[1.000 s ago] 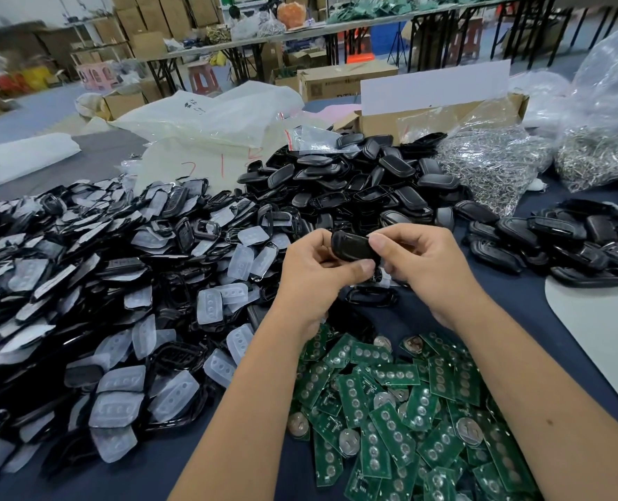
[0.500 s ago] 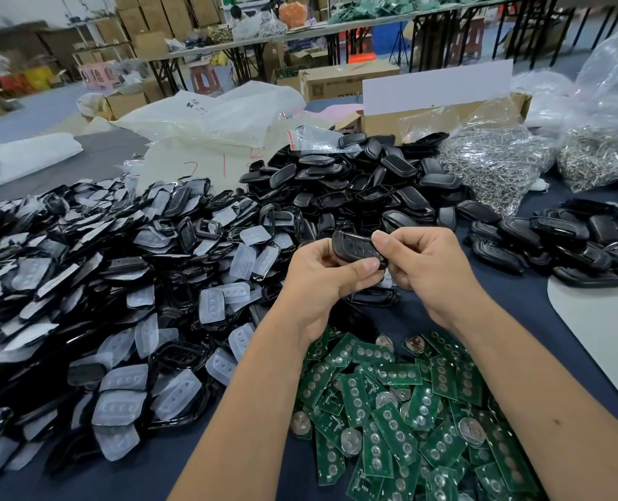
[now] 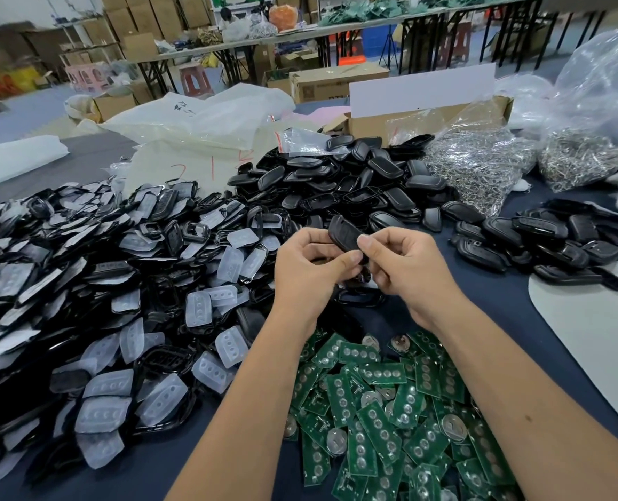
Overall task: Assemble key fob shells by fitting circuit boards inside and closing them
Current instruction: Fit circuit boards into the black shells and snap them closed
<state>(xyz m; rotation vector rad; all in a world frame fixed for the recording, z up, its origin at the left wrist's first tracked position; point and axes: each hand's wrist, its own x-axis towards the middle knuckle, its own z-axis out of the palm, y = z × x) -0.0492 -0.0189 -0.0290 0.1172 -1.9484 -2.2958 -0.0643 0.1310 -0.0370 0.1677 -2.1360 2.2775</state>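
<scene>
I hold one black key fob shell [image 3: 344,233] above the table between both hands. My left hand [image 3: 307,273] grips its near end with thumb and curled fingers. My right hand [image 3: 405,265] pinches its right side, thumb on top. The fob looks closed; its inside is hidden. Green circuit boards [image 3: 383,410] with coin cells lie in a heap below my wrists. A big pile of black shell fronts with clear rubber button pads [image 3: 101,312] covers the left. Black shell backs [image 3: 336,186] are heaped behind my hands.
Assembled-looking black fobs [image 3: 546,240] lie at the right beside a white sheet [image 3: 589,320]. Clear bags of metal rings [image 3: 481,164] and a cardboard box [image 3: 408,117] stand behind. White plastic bags [image 3: 199,124] sit at the back left.
The fob has tilted, its far end now raised toward the left. My hands shifted slightly on it, the right thumb moving onto its top.
</scene>
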